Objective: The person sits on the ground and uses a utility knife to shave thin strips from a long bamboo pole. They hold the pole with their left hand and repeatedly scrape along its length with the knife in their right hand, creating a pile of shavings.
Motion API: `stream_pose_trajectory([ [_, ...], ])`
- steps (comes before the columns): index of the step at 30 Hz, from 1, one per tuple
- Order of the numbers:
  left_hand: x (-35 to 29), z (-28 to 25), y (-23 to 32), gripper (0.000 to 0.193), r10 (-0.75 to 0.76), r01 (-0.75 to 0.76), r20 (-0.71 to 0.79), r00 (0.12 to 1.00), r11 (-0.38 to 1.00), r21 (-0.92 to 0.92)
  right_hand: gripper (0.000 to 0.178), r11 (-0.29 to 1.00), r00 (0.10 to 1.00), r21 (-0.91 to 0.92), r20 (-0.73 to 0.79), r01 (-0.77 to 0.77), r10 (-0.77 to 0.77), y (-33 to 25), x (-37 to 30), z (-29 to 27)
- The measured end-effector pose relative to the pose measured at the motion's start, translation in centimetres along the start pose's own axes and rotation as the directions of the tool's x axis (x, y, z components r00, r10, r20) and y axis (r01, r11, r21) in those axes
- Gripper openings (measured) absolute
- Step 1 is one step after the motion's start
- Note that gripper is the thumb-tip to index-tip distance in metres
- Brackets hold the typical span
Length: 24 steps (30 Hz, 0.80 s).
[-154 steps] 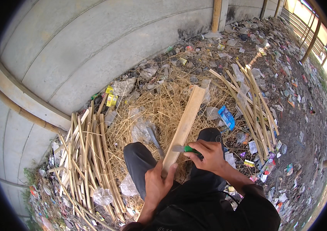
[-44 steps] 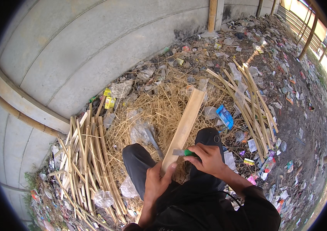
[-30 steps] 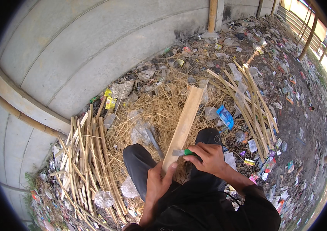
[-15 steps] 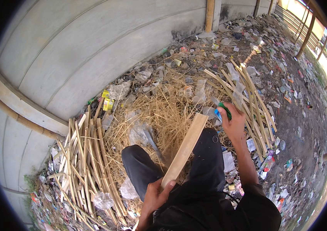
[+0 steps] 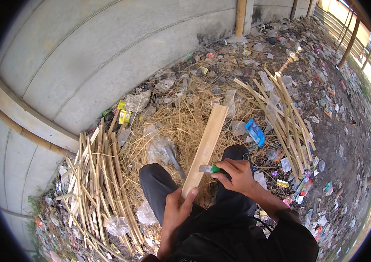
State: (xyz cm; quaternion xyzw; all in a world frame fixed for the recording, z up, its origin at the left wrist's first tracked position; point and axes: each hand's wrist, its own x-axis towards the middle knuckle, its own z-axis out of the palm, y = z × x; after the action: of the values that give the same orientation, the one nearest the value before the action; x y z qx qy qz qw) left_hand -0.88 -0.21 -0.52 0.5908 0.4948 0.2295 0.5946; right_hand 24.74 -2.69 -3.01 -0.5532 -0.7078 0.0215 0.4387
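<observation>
My left hand [image 5: 178,209] is wrapped round the lower end of a wide, pale bamboo strip [image 5: 210,135], thumb on top. The strip slants up and away from me between my knees. Closed on the green handle of a short knife [image 5: 204,168] is my right hand [image 5: 238,175], near my right knee. The knife's flat, broad blade lies across the strip's middle; whether it cuts in I cannot tell. Beyond my left knee, a long grey object [image 5: 175,162] leans among the straw, its kind unclear.
A pile of split bamboo sticks [image 5: 100,183] lies at left, a smaller bundle [image 5: 286,122] at right. Straw-like shavings [image 5: 181,118] cover the ground ahead. A blue packet [image 5: 255,132] and scattered litter surround me. A grey concrete wall [image 5: 120,48] runs along the far left.
My right hand has come left and nearer with the knife, from beside the right bundle onto the bamboo strip. The strip's far end has swung left and farther from me.
</observation>
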Motion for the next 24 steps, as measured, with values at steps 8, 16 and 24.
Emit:
stream_pose_trajectory([
  [8,0.7,0.8,0.2,0.042,0.047,-0.046,0.013,0.999,0.999,-0.023,0.031,1.0,1.0,0.013,-0.003,0.015,-0.015,-1.3,-0.4,0.9],
  [16,0.2,0.6,0.0,0.041,-0.012,0.025,0.099,0.995,0.991,-0.128,0.031,0.998,0.998,-0.026,-0.013,0.061,-0.062,-1.2,0.1,0.4],
  [24,-1.6,-0.4,-0.9,0.04,-0.122,0.144,0.178,0.976,0.982,-0.118,0.027,0.987,0.961,-0.105,-0.262,-0.12,0.089,3.9,1.6,-1.6],
])
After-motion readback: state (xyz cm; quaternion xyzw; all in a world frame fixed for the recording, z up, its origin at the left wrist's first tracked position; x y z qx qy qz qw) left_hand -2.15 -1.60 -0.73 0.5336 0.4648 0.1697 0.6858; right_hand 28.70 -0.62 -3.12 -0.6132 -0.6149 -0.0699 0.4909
